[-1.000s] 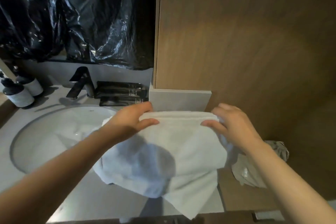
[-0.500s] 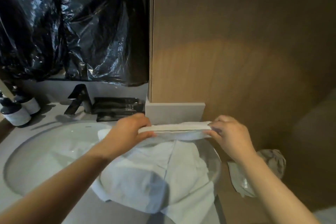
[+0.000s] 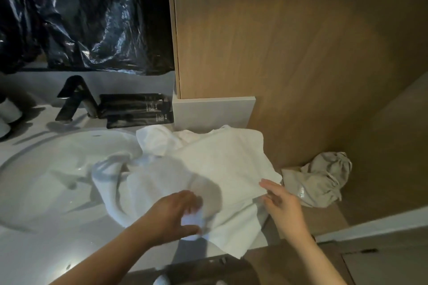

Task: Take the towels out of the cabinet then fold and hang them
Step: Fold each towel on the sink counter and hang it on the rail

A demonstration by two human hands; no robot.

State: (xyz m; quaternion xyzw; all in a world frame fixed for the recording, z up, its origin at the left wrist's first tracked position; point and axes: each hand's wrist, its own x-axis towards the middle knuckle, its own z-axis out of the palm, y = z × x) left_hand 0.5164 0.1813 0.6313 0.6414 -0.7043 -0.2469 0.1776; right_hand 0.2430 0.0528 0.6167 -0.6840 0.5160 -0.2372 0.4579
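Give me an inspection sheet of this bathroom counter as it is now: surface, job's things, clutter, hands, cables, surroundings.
Surface: pale grey vanity counter with round white sink basin; wooden ledge to its right.
Job's things: white towel spread over the counter, left part sagging into the basin.
Clutter: crumpled grey cloth bag on the ledge; black sachets beside black tap.
Hands: left hand grips a bunch of the towel's near edge; right hand at its right edge, grip blurred.
Cables: nothing seen.
Surroundings: black plastic sheet above the tap; wooden cabinet panel.
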